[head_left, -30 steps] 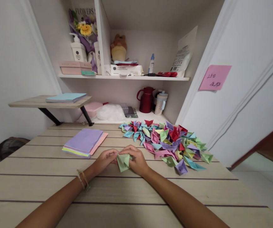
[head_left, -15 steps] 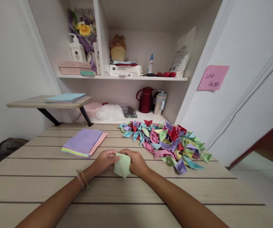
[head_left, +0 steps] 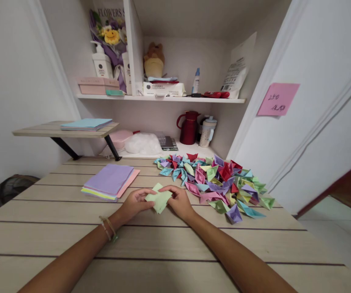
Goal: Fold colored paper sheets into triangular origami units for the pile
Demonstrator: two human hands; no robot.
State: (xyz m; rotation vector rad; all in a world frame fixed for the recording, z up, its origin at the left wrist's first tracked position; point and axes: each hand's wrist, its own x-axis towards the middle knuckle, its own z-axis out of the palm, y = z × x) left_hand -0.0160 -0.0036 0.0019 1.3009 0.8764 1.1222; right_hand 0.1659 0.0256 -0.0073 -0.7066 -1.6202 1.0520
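A light green folded paper (head_left: 159, 198) lies as a flat diamond between my two hands, just above the wooden table (head_left: 163, 244). My left hand (head_left: 134, 203) pinches its left corner with curled fingers. My right hand (head_left: 180, 200) pinches its right corner. To the right of my hands spreads a pile of folded paper boats (head_left: 215, 181) in red, blue, green, purple, pink and yellow. A stack of flat coloured paper sheets (head_left: 110, 182), purple on top, lies to the left beyond my left hand.
A small raised shelf (head_left: 56, 129) with blue paper stands at the back left. Behind are a red jug (head_left: 188, 127), a cup (head_left: 206, 131), and a wall shelf (head_left: 163, 98) with bottles and boxes. A pink note (head_left: 277, 99) sticks to the door at right.
The green paper has gone from a bunched fold held low to a flatter diamond raised a little and turned between both hands.
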